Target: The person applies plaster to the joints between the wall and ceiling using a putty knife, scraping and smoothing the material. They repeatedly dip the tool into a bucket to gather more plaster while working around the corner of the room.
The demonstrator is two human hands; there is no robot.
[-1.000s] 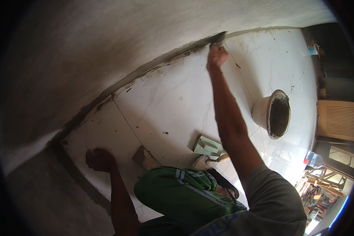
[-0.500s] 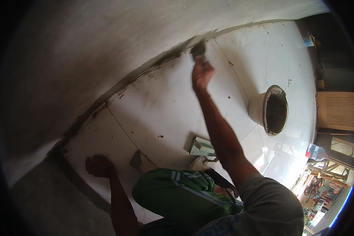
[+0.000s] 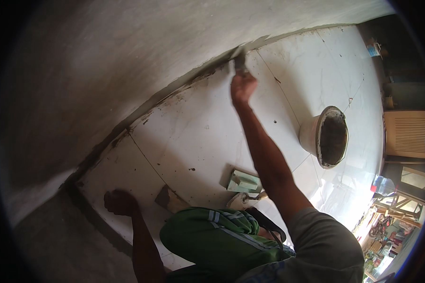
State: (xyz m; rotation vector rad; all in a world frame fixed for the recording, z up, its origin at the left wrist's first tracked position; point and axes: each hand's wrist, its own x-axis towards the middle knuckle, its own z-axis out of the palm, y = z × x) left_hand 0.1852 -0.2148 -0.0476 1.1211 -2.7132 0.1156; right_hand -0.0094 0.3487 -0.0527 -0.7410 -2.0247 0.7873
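First, at lower left, we locate our left hand (image 3: 121, 203), curled in shadow near the white tiles (image 3: 198, 122); we cannot tell whether it grasps anything. At upper centre, our right hand (image 3: 244, 88) grips a flat-bladed tool (image 3: 240, 62), extended forward presumably so the blade meets the grey joint strip (image 3: 174, 89). Below lies a green float (image 3: 243, 182); at right, a bucket (image 3: 309, 133) stands apart, probably leaving working room.

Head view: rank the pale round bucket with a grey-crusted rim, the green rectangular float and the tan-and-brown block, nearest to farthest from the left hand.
From the left hand:
1. Tan-and-brown block, just right.
2. Green rectangular float, farther right.
3. Pale round bucket with a grey-crusted rim, farthest right, higher in the picture.
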